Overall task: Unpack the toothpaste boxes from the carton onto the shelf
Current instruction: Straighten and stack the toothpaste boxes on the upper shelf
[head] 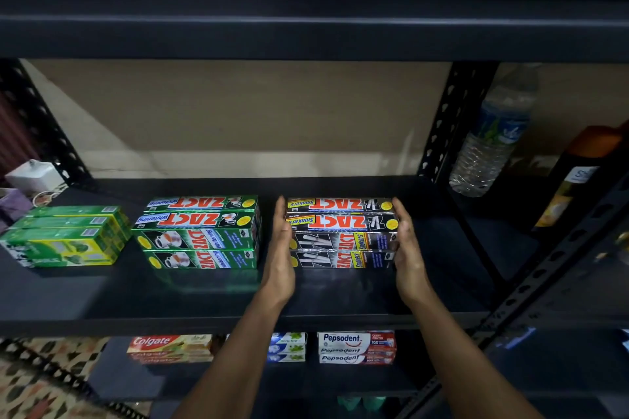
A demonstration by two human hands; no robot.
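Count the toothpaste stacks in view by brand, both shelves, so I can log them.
Zact: 2, the green Whitening stack and the black Smokers stack
Colgate stack: 1
Pepsodent stack: 1
Lime-green stack, brand unreadable: 1
Blue-and-white stack, brand unreadable: 1
Total: 6 stacks

Before you, dark shelf [136, 296] carries three toothpaste stacks in row, apart from each other: green boxes [64, 238] far left, green Zact Whitening stack [200, 231] middle, black Zact Smokers stack [343, 231] right.
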